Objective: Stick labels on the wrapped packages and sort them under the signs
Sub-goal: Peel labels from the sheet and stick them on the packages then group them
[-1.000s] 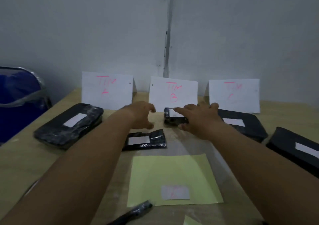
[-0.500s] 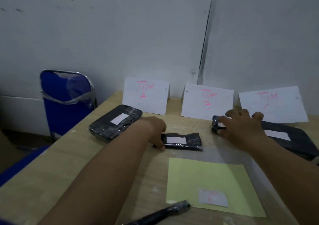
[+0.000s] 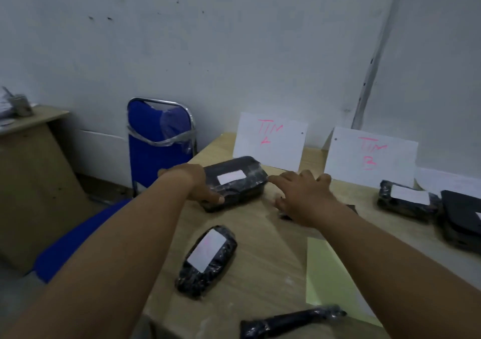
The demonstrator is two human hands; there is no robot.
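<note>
**Sorting: large package at the TIM A sign**

Item: black wrapped package [image 3: 234,182], labelled, on the bench [image 3: 263,245] just before the TIM A sign [image 3: 269,140].
Left hand [image 3: 197,182]: grips its left end, thumb on the near edge.
Right hand [image 3: 304,198]: fingers straight, index tip at the right corner.
Next, likely: square it up, then release.

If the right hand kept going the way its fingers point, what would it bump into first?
Most likely the wrapped package below the left sign; the right hand nearly touches its end, though depth is unclear.
</note>
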